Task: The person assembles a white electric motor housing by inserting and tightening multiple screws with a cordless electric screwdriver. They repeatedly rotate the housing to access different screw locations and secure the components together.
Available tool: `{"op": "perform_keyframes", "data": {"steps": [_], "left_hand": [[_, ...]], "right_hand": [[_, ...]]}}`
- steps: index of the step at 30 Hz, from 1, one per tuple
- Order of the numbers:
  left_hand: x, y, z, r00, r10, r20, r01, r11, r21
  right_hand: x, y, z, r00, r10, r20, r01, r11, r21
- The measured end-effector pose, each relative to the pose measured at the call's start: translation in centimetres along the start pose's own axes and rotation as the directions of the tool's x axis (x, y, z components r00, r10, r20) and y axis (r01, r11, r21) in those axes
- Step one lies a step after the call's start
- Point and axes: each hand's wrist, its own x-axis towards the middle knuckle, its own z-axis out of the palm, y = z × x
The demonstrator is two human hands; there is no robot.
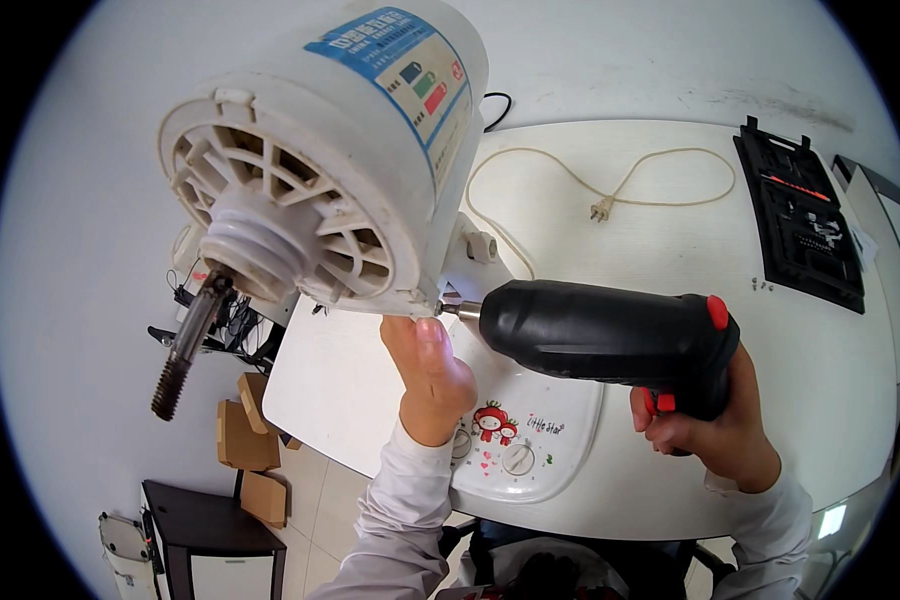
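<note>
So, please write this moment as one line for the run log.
left hand: steadies white fan motor housing | right hand: grips black electric screwdriver | bit at housing rim | beige power cord on white table

A white table (770,330) with rounded corners stands by a pale grey wall (90,200). Below lie a light tiled floor (320,490), brown cardboard boxes (245,435) and a dark cabinet (205,530).

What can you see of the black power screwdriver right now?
The black power screwdriver looks like matte plastic, pistol-shaped, with a red button on top at the rear and a red trigger. It lies level, its metal bit pressed to the lower rim of the white motor housing. The right hand holds its grip; the left hand steadies the housing.
</note>
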Motion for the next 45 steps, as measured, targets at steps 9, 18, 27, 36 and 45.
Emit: {"op": "perform_keyframes", "data": {"steps": [9,18,27,36,45], "left_hand": [[-0.5,-2.9,-0.8,0.988,-0.039,-0.150,0.023,0.994,-0.106],[-0.1,-0.4,0.0,1.000,0.020,0.009,-0.020,0.999,-0.038],[0.0,0.2,0.0,1.000,0.001,0.023,0.000,0.999,-0.041],[-0.1,0.2,0.0,1.000,-0.019,0.013,0.020,1.000,-0.019],[-0.1,0.2,0.0,1.000,-0.024,0.001,0.024,1.000,-0.019]], "right_hand": [[0.0,0.0,0.0,1.000,-0.001,0.017,0.001,1.000,0.012],[0.1,0.0,0.0,1.000,0.001,0.008,-0.001,1.000,0.009],[0.2,0.1,-0.1,1.000,-0.011,0.021,0.011,1.000,-0.002],[0.2,0.0,-0.2,1.000,-0.001,0.021,0.001,1.000,-0.001],[0.3,0.2,-0.2,0.999,-0.029,0.017,0.029,1.000,-0.003]]}}
